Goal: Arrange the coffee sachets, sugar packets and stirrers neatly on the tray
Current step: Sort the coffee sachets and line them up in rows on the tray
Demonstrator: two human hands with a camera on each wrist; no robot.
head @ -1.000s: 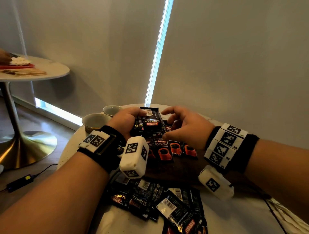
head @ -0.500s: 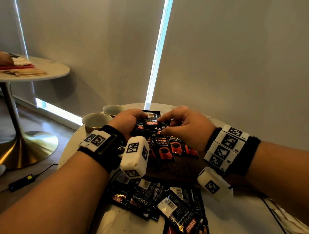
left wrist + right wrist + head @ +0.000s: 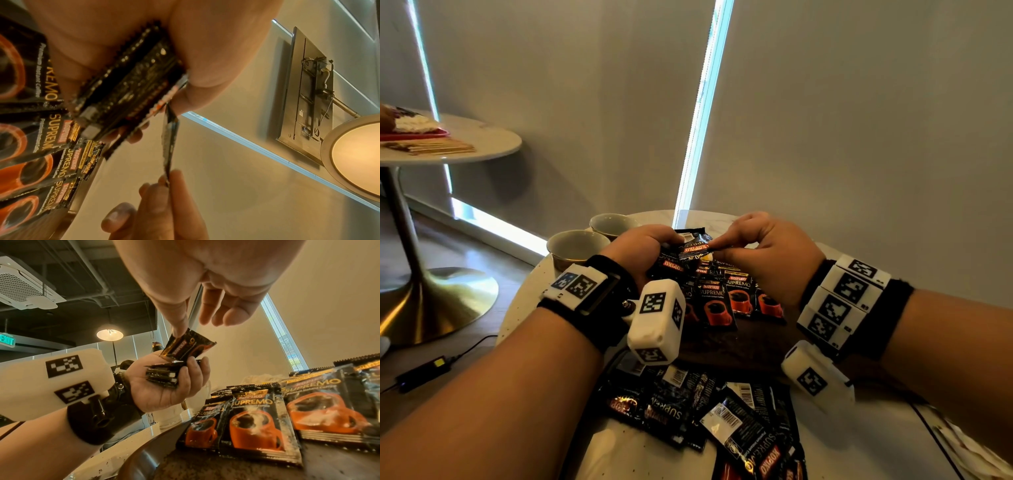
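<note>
Gripping a sachet stack (image 3: 164, 374), the left hand (image 3: 164, 386) curls; the right hand (image 3: 767, 253) pinches one sachet (image 3: 187, 347) above the tray (image 3: 226, 467). Only the head view shows loose sachets (image 3: 709, 411) on the bench (image 3: 859, 445).

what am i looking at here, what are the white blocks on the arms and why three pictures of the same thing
No machine here: these are a person's two bare hands. The white blocks with black square patterns are small cameras strapped to each wrist. The wide picture comes from a camera on the person's head; the other two look along each hand from its wrist.

On the dark brown tray lies a row of black coffee sachets with orange cups printed on them. More loose black sachets sit in a pile on the white round table, nearer the person. Two pale ceramic cups stand at the left.

The left hand grips a small stack of black sachets. The right hand pinches a single black sachet just above that stack.
</note>
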